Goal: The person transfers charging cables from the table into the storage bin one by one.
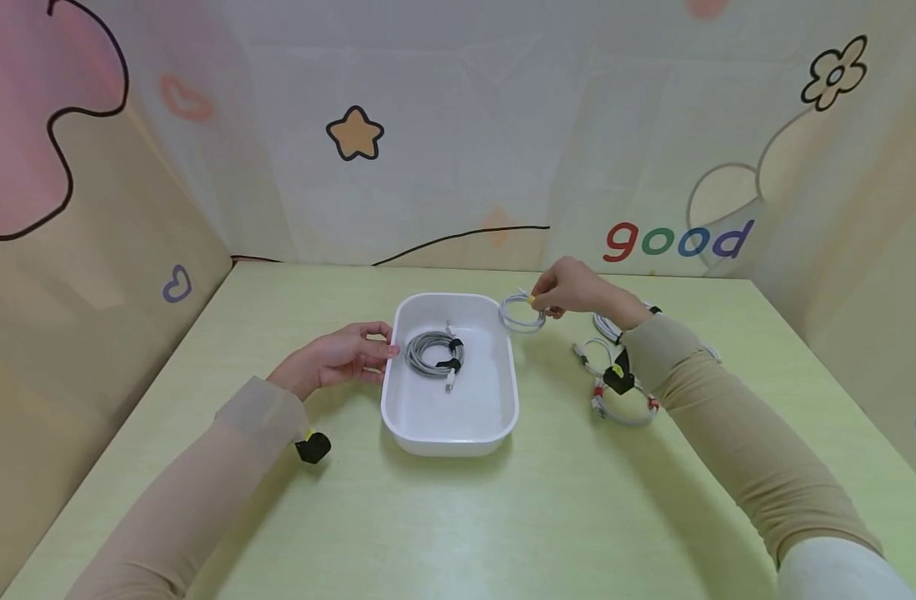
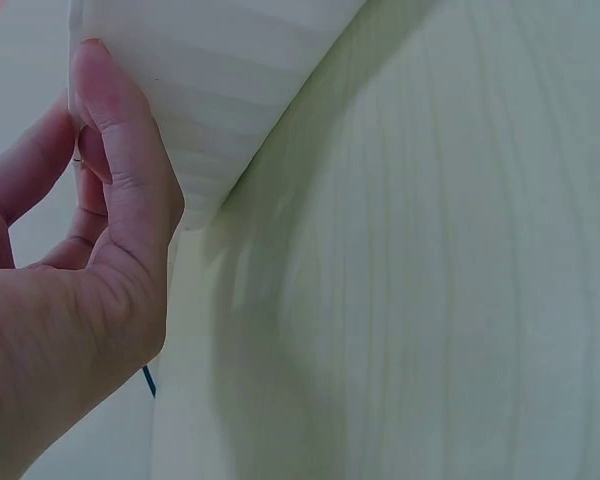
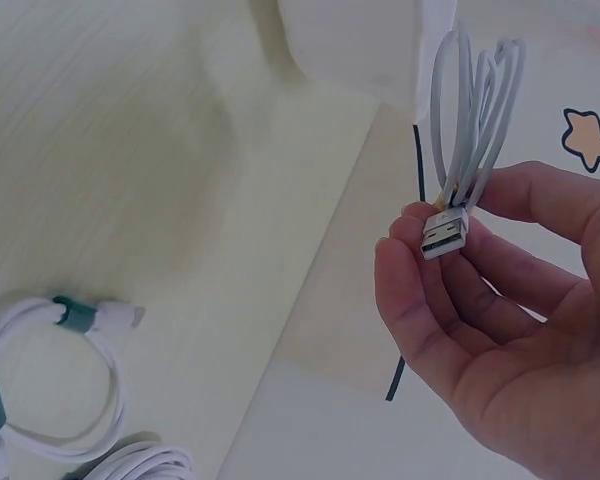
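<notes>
light falls softly; shadows blur; wrist views dimmer.

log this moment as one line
left hand: holds white bin | right hand: pinches white coiled cable near bin | gray coiled cable: inside bin | other coiled cables: on table

Head cam: R sleeve (image 1: 728, 425) part-hides wht coil (image 1: 606, 327). L-wrist cam: tray (image 2: 220, 70) cut off, top. R-wrist: green-tied cable (image 3: 76, 313) cut, L edge.

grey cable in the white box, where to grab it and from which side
I'd pinch the grey cable at its nearer black strap, from above: it lies flat inside the white box, whose walls likely block sideways reach, and the strap gathers its loops.
</notes>
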The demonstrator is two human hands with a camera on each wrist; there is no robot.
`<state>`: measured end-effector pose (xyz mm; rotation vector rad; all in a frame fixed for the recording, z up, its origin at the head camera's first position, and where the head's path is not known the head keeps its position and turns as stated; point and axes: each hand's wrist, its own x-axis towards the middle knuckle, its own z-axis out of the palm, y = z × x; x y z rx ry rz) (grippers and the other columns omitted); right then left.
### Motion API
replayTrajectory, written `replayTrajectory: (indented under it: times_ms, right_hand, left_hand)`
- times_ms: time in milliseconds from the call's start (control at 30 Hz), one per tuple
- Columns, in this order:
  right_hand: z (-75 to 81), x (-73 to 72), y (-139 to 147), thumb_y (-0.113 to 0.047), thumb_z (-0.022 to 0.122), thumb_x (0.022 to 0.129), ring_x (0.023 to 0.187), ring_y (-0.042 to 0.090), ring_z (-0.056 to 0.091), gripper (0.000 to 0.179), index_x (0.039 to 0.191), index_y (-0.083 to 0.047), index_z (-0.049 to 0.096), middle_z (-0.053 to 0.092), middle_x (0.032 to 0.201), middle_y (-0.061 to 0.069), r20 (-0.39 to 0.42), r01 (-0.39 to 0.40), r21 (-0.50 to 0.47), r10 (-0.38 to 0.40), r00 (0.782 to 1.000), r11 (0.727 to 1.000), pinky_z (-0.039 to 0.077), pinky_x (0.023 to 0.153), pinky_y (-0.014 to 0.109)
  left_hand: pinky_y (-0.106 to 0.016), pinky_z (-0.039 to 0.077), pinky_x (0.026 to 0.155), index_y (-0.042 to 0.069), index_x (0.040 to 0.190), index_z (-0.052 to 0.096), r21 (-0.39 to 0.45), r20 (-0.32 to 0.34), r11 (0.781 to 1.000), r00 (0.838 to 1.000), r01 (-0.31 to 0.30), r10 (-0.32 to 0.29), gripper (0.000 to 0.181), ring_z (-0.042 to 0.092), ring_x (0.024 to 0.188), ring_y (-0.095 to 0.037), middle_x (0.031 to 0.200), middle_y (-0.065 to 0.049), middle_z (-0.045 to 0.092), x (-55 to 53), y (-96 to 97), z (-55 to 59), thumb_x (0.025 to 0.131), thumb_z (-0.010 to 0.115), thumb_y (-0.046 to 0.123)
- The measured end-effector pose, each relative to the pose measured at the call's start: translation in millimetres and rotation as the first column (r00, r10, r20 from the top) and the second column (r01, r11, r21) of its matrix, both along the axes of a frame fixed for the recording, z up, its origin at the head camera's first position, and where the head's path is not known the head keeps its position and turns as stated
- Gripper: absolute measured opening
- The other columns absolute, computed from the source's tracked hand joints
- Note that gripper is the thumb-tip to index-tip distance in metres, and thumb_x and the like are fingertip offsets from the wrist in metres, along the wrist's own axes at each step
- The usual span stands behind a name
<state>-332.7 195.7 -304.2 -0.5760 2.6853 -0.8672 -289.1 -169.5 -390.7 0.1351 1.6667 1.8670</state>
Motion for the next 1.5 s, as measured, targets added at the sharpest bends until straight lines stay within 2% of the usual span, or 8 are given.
replayTrajectory:
  times_ms: [300, 433, 667, 833, 1067, 1233, 1500]
  right_hand:
    - [-0.5, 3.2, -14.7, -0.001, 0.068, 0.096, 0.066, 0.017, 0.062, 0.015, 0.103, 0.012, 0.070, 0.069, 0.077, 0.011, 0.026, -0.008, -0.018, 0.009, 1.000, 1.000, 0.055, 0.064, 0.024]
    - [-0.1, 5.7, -22.0, 0.000, 0.068, 0.096, 0.067, 0.018, 0.061, 0.012, 0.101, 0.011, 0.071, 0.069, 0.078, 0.010, 0.031, -0.023, -0.023, 0.023, 0.999, 0.999, 0.055, 0.065, 0.025]
    - [-0.5, 12.2, -38.6, 0.000, 0.069, 0.095, 0.065, 0.017, 0.060, 0.010, 0.099, 0.008, 0.072, 0.067, 0.076, 0.009, 0.010, -0.071, -0.005, 0.071, 0.997, 0.997, 0.054, 0.063, 0.025]
    - [-1.0, 18.1, -51.5, 0.000, 0.069, 0.094, 0.064, 0.017, 0.059, 0.009, 0.098, 0.008, 0.072, 0.067, 0.076, 0.008, 0.001, -0.109, 0.004, 0.109, 0.994, 0.994, 0.056, 0.065, 0.030]
    - [-2.6, 26.4, -68.9, 0.001, 0.069, 0.092, 0.064, 0.014, 0.056, 0.009, 0.098, 0.007, 0.072, 0.066, 0.073, 0.006, 0.023, -0.161, 0.002, 0.161, 0.987, 0.987, 0.050, 0.063, 0.027]
    - [-5.7, 30.5, -78.7, 0.002, 0.068, 0.091, 0.063, 0.013, 0.058, 0.008, 0.097, 0.006, 0.072, 0.067, 0.073, 0.005, 0.035, -0.196, -0.004, 0.196, 0.980, 0.981, 0.053, 0.064, 0.029]
    - [-12.1, 37.3, -92.4, 0.002, 0.070, 0.092, 0.062, 0.013, 0.058, 0.006, 0.095, 0.006, 0.072, 0.069, 0.075, 0.005, 0.045, -0.253, 0.000, 0.252, 0.967, 0.968, 0.048, 0.059, 0.021]
  left_hand:
    - [-0.031, 0.059, 0.068, 0.000, 0.117, 0.046, -0.002, 0.000, 1.000, 1.000, -0.003, 0.003, 0.017, 0.065, 0.076, -0.019, 0.094, -0.010, 0.064, -0.6, -0.6, -2.2, 0.103, 0.056, -0.002]
    - [-0.031, 0.059, 0.068, 0.000, 0.115, 0.047, 0.007, 0.002, 1.000, 1.000, -0.001, 0.001, 0.015, 0.065, 0.076, -0.019, 0.093, -0.010, 0.064, -0.4, -0.2, -1.4, 0.103, 0.055, -0.002]
    - [-0.032, 0.059, 0.068, 0.000, 0.114, 0.047, 0.013, -0.002, 1.000, 1.000, 0.002, -0.002, 0.014, 0.065, 0.077, -0.020, 0.092, -0.010, 0.064, -0.6, -0.2, -0.6, 0.103, 0.055, -0.002]
    - [-0.032, 0.060, 0.068, 0.000, 0.114, 0.047, 0.019, -0.001, 1.000, 1.000, 0.004, -0.004, 0.014, 0.065, 0.078, -0.020, 0.093, -0.010, 0.065, -1.1, -0.8, -1.1, 0.103, 0.055, -0.003]
    - [-0.032, 0.059, 0.068, 0.001, 0.114, 0.047, 0.015, -0.009, 1.000, 1.000, 0.002, -0.001, 0.012, 0.066, 0.078, -0.020, 0.093, -0.009, 0.065, -1.6, -1.0, -4.3, 0.104, 0.054, -0.003]
    - [-0.031, 0.059, 0.067, 0.001, 0.112, 0.047, 0.020, -0.005, 1.000, 1.000, 0.003, -0.003, 0.011, 0.064, 0.076, -0.019, 0.093, -0.009, 0.064, -1.9, -0.9, -5.3, 0.104, 0.054, -0.002]
    - [-0.031, 0.059, 0.067, 0.000, 0.113, 0.046, 0.038, -0.004, 0.999, 1.000, 0.013, -0.013, 0.012, 0.065, 0.076, -0.019, 0.093, -0.010, 0.064, -2.5, -1.7, -5.8, 0.104, 0.053, -0.002]
